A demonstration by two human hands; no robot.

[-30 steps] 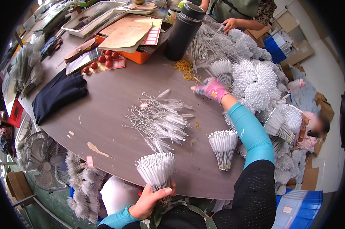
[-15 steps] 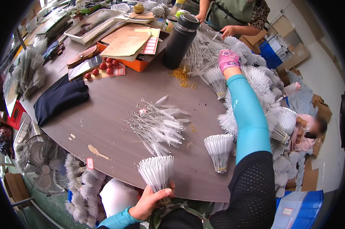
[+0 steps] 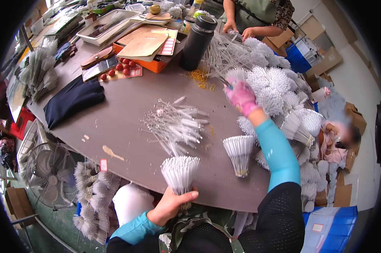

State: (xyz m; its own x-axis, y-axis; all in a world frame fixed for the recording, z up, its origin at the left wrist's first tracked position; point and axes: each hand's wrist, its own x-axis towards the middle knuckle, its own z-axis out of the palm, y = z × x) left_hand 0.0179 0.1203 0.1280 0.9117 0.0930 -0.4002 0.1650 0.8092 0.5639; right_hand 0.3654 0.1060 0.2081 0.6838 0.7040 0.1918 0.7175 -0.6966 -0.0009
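Observation:
My left hand (image 3: 173, 204), bare, is closed around the lower end of a bundle of white wire-stem brushes (image 3: 180, 173) at the table's near edge, bristles up. My right hand (image 3: 242, 98), in a pink patterned glove, is closed on a slim dark tool (image 3: 225, 82) whose kind is blurred. Just behind it shows a white brush bundle (image 3: 236, 75), partly hidden by the glove. Loose brushes (image 3: 182, 122) with looped wire ends lie mid-table. A tied bundle (image 3: 238, 154) stands to their right.
Brush bundles are heaped on the right (image 3: 270, 88). Yellow rubber bands (image 3: 200, 79) lie near a black flask (image 3: 199, 42). Farther left are an orange box (image 3: 154, 65), red balls (image 3: 126, 66) and dark cloth (image 3: 74, 101). Across the table, another person's hands (image 3: 251, 33) handle brushes.
My right hand has drawn back toward me and slightly left, and the dark tool now shows. The left hand has risen slightly with its bundle. The view has shifted a little.

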